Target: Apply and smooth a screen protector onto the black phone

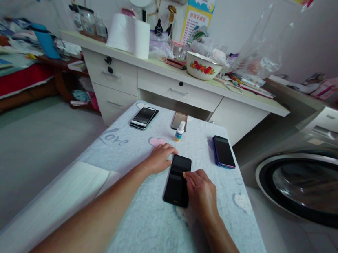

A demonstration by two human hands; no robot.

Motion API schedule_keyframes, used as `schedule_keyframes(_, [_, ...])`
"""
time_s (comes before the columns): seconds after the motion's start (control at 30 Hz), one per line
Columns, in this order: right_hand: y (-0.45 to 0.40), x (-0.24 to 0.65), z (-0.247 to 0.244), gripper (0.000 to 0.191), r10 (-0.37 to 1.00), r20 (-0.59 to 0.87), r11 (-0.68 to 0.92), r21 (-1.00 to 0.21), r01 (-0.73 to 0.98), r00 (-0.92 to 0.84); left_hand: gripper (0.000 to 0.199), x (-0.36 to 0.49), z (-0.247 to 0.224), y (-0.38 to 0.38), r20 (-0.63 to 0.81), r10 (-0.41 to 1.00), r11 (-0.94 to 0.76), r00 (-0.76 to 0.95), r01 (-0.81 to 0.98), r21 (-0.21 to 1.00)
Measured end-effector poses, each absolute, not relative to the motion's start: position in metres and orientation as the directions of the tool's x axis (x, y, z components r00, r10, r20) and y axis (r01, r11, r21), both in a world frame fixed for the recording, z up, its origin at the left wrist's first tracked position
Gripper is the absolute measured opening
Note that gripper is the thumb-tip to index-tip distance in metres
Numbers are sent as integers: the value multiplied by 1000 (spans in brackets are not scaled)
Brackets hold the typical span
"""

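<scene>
A black smartphone lies face up on the cloth-covered table. At its upper left corner rests my left hand, fingers stretched out and touching the edge. My right hand is closed in a pinch over the phone's right side, fingertips at the screen; whatever sits between them, if anything, is too small to make out. A small white spray bottle with a blue label stands beyond the phone. Just past my left hand is a pink heart-shaped patch, partly covered by the fingers.
Two stacked phones lie at the far left, a brown-backed phone or case behind the bottle, and more stacked phones at right. A white desk with a flowered bowl borders the table's far end. A washing machine stands right.
</scene>
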State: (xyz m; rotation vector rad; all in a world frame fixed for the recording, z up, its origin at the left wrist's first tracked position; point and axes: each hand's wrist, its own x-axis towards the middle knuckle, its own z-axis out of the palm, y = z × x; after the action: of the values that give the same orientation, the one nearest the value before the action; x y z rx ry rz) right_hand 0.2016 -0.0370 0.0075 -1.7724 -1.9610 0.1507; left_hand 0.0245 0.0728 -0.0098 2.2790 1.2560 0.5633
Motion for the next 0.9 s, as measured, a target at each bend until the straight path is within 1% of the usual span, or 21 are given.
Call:
schedule_keyframes(0.33, [-35,202,9,26,942,335,145,-506,850,39,44,22,-10,74,132,840,-487,526,624,611])
schedule_keyframes(0.5, [-34,202,8,25,942,325,95,-498,862,85,48,18,-9,75,123,819,-498,560,588,637])
schedule_keyframes(0.67, [-33,201,9,24,956,285,76,-463,883,67,51,15,-5,74,107,798,-510,593,569,645])
schedule_keyframes(0.9, [-30,201,9,26,953,291,93,-551,829,87,52,13,-5,75,118,780,-524,615,536,662])
